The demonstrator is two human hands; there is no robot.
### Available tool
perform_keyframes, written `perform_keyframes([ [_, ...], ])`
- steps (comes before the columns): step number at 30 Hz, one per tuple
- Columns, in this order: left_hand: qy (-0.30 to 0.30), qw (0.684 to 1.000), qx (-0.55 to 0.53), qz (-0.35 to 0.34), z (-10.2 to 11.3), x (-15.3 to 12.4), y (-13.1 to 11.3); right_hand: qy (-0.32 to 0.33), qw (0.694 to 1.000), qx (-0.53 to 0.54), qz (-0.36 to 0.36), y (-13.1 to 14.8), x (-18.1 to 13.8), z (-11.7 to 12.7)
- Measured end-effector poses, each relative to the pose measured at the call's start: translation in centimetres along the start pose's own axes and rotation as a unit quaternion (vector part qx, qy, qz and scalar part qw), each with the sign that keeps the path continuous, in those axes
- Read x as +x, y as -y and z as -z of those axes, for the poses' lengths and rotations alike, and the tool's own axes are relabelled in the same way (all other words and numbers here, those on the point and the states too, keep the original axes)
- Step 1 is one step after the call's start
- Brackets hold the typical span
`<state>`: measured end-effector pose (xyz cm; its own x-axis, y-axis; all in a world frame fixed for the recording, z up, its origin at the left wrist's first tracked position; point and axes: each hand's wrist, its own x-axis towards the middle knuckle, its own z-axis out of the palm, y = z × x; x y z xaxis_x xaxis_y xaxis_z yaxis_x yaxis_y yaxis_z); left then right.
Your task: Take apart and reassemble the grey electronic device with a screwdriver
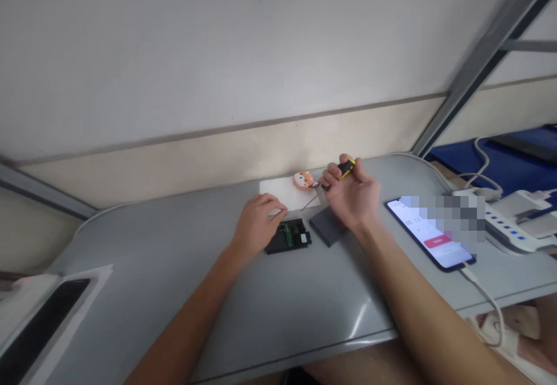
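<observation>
My right hand (pixel 354 196) is wrapped round the black and yellow handle of a screwdriver (pixel 347 168), its thin shaft slanting down to the left over a white sheet (pixel 278 189). My left hand (pixel 257 222) is pinched at the sheet's front edge; whatever the fingertips hold is too small to make out. Just below those fingertips lies an opened black device with a green circuit board (pixel 288 235), partly behind the left hand. A dark grey flat piece (pixel 328 226) rests beside it, under my right wrist. An orange animal-face case (pixel 303 181) sits on the sheet.
A lit phone (pixel 429 234) with a white cable lies on the right, beside a white power strip (pixel 507 228) with plugs. Papers and a black flat object (pixel 46 321) are at the left edge. The grey table (pixel 174 257) meets a wall behind; metal posts stand at both sides.
</observation>
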<state>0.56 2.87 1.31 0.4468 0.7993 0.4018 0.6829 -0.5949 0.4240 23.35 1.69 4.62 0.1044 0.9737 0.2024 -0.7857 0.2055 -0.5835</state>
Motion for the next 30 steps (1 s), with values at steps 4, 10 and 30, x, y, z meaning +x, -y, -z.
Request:
perform_keyframes([
  [4,0.069,0.996,0.048,-0.015,-1.2,4.6,-0.2,0.000,1.000,-0.028,0.006,0.0,0.2,0.3],
  [10,0.136,0.988,0.036,-0.065,-2.5,6.0,-0.2,0.023,0.999,0.006,-0.042,-0.9,-0.5,-0.8],
  [30,0.074,0.993,-0.090,-0.012,0.7,-3.5,2.7,0.113,0.982,-0.116,-0.099,-6.6,-0.5,-5.5],
])
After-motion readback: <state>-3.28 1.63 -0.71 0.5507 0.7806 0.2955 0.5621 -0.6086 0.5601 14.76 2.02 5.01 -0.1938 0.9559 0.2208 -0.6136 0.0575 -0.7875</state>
